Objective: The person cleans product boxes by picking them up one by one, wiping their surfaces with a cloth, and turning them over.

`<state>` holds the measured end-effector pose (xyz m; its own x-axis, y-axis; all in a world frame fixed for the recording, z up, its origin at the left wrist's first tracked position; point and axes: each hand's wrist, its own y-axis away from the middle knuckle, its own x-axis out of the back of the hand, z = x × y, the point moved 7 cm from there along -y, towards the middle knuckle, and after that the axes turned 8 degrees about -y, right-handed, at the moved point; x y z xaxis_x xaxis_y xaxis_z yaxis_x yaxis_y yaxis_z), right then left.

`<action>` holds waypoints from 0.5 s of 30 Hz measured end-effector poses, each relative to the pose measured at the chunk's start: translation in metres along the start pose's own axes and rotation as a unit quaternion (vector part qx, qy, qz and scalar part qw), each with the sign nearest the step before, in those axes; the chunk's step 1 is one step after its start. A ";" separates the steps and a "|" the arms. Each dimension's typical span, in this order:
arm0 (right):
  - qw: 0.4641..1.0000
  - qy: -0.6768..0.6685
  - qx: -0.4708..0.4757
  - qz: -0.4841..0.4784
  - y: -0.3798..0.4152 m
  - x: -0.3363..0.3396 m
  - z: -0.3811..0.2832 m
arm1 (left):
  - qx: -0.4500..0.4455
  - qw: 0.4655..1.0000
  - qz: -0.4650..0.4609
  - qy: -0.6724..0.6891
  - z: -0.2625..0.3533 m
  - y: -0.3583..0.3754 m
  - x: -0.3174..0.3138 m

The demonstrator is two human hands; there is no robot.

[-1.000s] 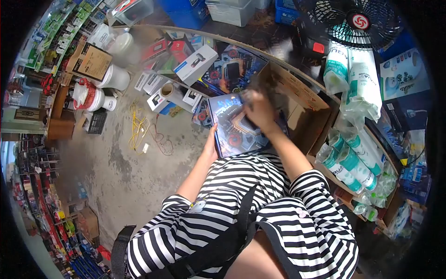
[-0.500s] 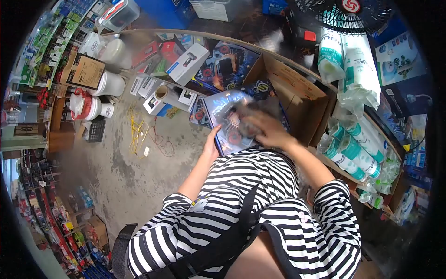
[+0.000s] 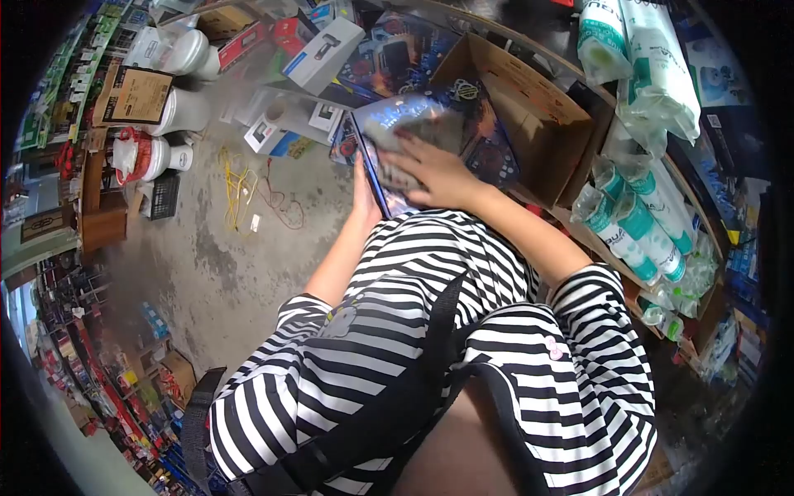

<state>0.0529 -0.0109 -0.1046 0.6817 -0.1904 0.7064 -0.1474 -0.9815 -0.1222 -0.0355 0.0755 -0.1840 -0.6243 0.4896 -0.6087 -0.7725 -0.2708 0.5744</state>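
Observation:
In the head view, my left hand (image 3: 364, 192) grips the left edge of a dark blue printed box (image 3: 411, 107), which is tilted in front of my body. My right hand (image 3: 442, 175) lies over the box's front, pressing a grey cloth (image 3: 442, 132) against it. The cloth is blurred and partly hidden by the fingers. Behind the held box lie more dark printed boxes (image 3: 397, 54) of similar look. An open cardboard carton (image 3: 529, 103) stands just to the right of them.
Wrapped rolls (image 3: 633, 223) with teal labels fill a rack on the right. A white box (image 3: 324, 56) and smaller boxes sit at the back. Yellow cord (image 3: 236, 194) lies on the concrete floor. White buckets (image 3: 178, 112) and stocked shelves line the left.
My right hand has moved with the cloth toward the box's left side. My left hand still holds the box edge. The view has shifted, so the surroundings sit higher.

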 end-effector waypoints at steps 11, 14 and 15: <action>0.972 0.094 -0.168 0.134 0.034 0.075 0.149 | 0.015 0.994 0.078 -0.077 -0.013 -0.010 0.025; 0.943 0.201 -0.214 0.156 0.002 0.072 0.139 | -0.004 0.994 0.069 -0.081 -0.013 -0.013 0.026; 0.977 0.086 -0.144 0.129 -0.010 0.063 0.116 | -0.021 0.994 0.074 -0.082 -0.010 -0.010 0.021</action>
<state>0.1807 -0.0155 -0.1396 0.4676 -0.4008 0.7878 -0.5119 -0.8494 -0.1283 -0.0424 0.0808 -0.2080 -0.7060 0.5703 -0.4199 -0.6807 -0.3827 0.6247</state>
